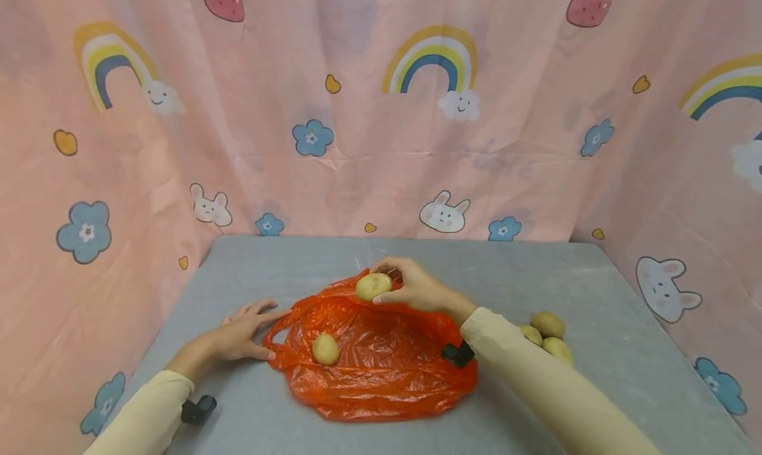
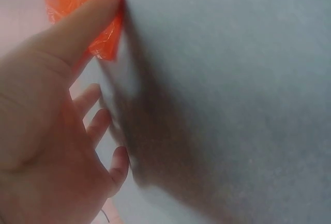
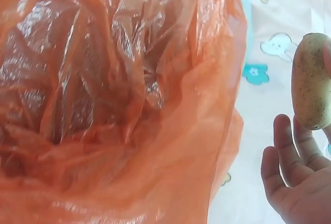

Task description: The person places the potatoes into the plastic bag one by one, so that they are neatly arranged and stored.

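Observation:
A yellow-brown potato (image 1: 374, 287) is pinched in my right hand (image 1: 411, 286), over the far edge of an orange plastic bag (image 1: 381, 389). The right wrist view shows this potato (image 3: 310, 84) upright at the right edge, partly cut off, beside the bag's crinkled film (image 3: 196, 131). My left hand (image 1: 241, 332) rests at the bag's left handle, thumb and forefinger spread apart and touching it. In the left wrist view, the straight thumb lies across the orange film (image 2: 106, 40), the other fingers loosely bent. A second potato (image 1: 325, 349) lies at the bag's left part.
Several more potatoes (image 1: 548, 325) sit grouped on the grey table (image 1: 250, 402) to the right, partly behind my right forearm. A pink patterned curtain (image 1: 369, 177) hangs behind the table and along both sides. Black wrist cameras (image 1: 199, 410) are strapped below both hands.

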A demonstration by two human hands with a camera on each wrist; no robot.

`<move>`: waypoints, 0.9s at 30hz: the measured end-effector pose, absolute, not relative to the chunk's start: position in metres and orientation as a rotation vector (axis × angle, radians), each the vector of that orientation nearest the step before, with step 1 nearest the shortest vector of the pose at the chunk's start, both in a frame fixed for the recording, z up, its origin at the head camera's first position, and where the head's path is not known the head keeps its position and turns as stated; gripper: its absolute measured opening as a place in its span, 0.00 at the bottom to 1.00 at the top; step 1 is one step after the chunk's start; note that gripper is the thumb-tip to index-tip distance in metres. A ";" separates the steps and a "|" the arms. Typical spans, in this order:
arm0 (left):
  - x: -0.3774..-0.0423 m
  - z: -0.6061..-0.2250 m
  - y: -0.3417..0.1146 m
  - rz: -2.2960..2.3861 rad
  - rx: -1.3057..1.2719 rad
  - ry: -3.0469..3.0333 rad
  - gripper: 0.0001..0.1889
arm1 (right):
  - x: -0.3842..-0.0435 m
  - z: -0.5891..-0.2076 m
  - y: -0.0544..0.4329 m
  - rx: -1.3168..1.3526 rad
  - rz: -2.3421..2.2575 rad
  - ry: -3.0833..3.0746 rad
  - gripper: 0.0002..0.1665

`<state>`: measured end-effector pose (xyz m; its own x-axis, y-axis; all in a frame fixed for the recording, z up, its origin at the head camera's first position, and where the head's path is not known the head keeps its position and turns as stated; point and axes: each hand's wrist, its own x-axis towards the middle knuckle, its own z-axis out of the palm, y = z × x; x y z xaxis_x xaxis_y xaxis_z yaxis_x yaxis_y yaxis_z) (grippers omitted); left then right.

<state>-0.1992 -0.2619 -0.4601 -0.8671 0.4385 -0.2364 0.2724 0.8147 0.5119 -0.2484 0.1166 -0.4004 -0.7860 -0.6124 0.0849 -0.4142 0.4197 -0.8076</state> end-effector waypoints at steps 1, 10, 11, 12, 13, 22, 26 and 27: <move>-0.200 -0.462 -0.262 0.679 0.538 2.657 0.44 | -0.248 -0.401 0.114 -0.909 -1.297 2.445 0.27; -0.201 -0.461 -0.264 0.687 0.556 2.651 0.44 | -0.248 -0.401 0.097 -0.910 -1.236 2.409 0.26; -0.201 -0.461 -0.264 0.691 0.562 2.653 0.44 | -0.249 -0.401 0.095 -0.910 -1.231 2.407 0.27; -0.202 -0.462 -0.265 0.685 0.574 2.658 0.44 | -0.249 -0.402 0.093 -0.930 -1.225 2.408 0.27; -0.202 -0.463 -0.266 0.687 0.573 2.657 0.45 | -0.249 -0.403 0.091 -0.943 -1.220 2.407 0.27; -0.203 -0.464 -0.265 0.679 0.545 2.659 0.45 | -0.251 -0.411 0.075 -0.948 -1.208 2.358 0.26; -0.200 -0.460 -0.262 0.672 0.542 2.654 0.44 | -0.251 -0.417 0.070 -0.924 -1.157 2.364 0.25; -0.200 -0.459 -0.262 0.667 0.540 2.654 0.44 | -0.251 -0.418 0.069 -0.915 -1.147 2.364 0.26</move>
